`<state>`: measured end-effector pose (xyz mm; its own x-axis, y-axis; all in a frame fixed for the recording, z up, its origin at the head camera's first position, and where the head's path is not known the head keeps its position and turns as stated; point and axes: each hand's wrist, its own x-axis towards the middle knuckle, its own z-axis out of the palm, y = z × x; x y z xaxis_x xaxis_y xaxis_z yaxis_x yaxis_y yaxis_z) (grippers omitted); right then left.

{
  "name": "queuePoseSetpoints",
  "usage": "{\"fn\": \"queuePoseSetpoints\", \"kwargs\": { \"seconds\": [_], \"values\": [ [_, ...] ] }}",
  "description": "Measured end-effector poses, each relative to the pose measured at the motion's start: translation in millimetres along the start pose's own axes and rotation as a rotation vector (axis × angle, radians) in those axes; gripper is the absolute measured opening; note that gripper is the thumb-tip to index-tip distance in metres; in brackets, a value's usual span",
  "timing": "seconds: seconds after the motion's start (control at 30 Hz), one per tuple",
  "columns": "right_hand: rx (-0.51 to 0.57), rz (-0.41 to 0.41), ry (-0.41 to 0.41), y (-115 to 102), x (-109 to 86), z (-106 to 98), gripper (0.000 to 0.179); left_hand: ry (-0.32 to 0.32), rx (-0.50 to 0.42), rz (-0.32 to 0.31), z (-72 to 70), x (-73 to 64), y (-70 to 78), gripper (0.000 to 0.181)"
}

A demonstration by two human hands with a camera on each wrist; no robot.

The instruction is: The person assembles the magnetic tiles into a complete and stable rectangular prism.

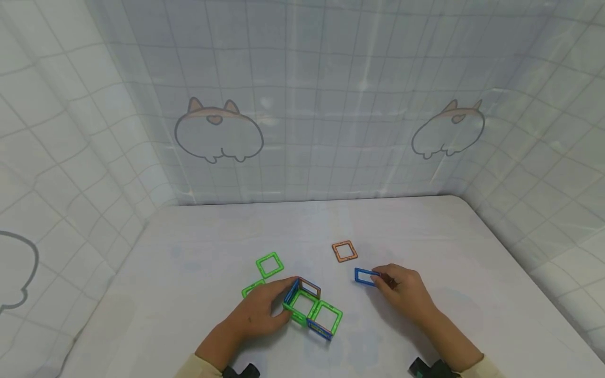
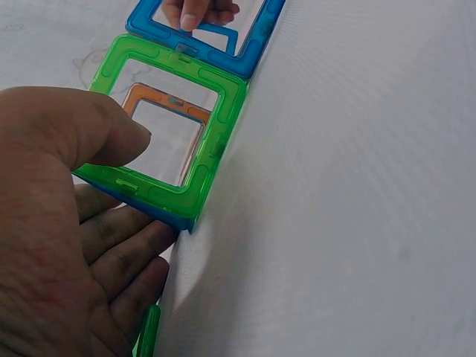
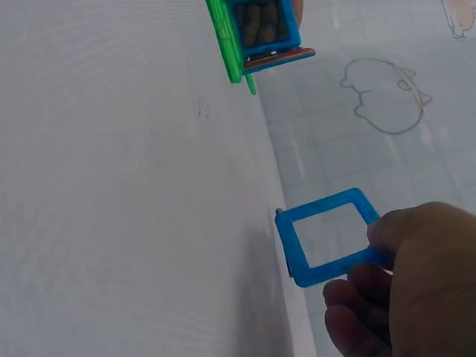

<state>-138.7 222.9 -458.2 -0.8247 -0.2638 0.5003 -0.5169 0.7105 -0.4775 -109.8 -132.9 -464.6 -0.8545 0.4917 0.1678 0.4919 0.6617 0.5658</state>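
My left hand point(image 1: 259, 311) holds a small structure of square magnetic tiles point(image 1: 289, 314) on the table, thumb at its near green tile point(image 2: 195, 202) and fingers along the left side. The structure joins green, blue and orange-brown frames; some stand upright, and a blue one point(image 1: 319, 329) stands at its right front. To the right, my right hand point(image 1: 407, 294) pinches a blue square magnetic tile point(image 3: 323, 275) by one edge between thumb and fingers. That tile is apart from the structure, and its far edge sits close to the tabletop.
An orange tile point(image 1: 344, 259) lies flat beyond the hands. Two green tiles lie left of it, one loose point(image 1: 270, 265) and one point(image 1: 252, 287) partly behind my left hand. The white table point(image 1: 189, 236) meets grid-patterned curtains point(image 1: 307, 157) at the back and sides.
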Motion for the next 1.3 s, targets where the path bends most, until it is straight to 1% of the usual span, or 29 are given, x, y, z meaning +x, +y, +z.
{"fn": "queuePoseSetpoints", "kwargs": {
  "seconds": [0.1, 0.2, 0.33, 0.43, 0.57, 0.7, 0.77, 1.1, 1.3],
  "values": [
    [0.013, 0.022, -0.035, -0.9, -1.2, -0.9, 0.01, 0.001, -0.003, 0.0, -0.5, -0.2, 0.8, 0.066],
    [0.053, 0.042, -0.078, -2.9, -1.8, -2.2, 0.008, 0.003, -0.005, 0.004, -0.6, -0.2, 1.1, 0.066],
    [0.115, 0.018, -0.146, -5.6, -2.1, -3.2, 0.014, 0.01, -0.009, 0.011, -0.3, -0.2, 0.6, 0.066],
    [0.144, -0.017, -0.187, -7.1, -2.7, -3.5, 0.017, 0.01, -0.015, 0.01, 0.0, 0.0, 0.1, 0.066],
    [0.152, -0.011, -0.223, -10.7, -3.2, -3.6, 0.016, 0.007, -0.02, 0.008, 0.2, 0.5, -0.3, 0.066],
    [0.151, 0.003, -0.241, -14.4, -3.2, -3.7, 0.017, 0.007, -0.015, 0.009, 0.3, 0.4, -0.2, 0.065],
    [0.15, -0.003, -0.246, -15.9, -3.2, -3.9, 0.018, 0.006, -0.01, 0.007, 0.2, 0.3, -0.2, 0.066],
    [0.19, -0.094, -0.298, -24.7, -6.0, -2.8, 0.023, -0.001, -0.001, -0.002, -0.4, 1.3, 1.0, 0.065],
    [0.214, -0.17, -0.283, -27.1, -7.6, -0.1, 0.025, -0.005, -0.006, -0.019, -1.0, 1.6, 2.0, 0.066]
  ]
}}
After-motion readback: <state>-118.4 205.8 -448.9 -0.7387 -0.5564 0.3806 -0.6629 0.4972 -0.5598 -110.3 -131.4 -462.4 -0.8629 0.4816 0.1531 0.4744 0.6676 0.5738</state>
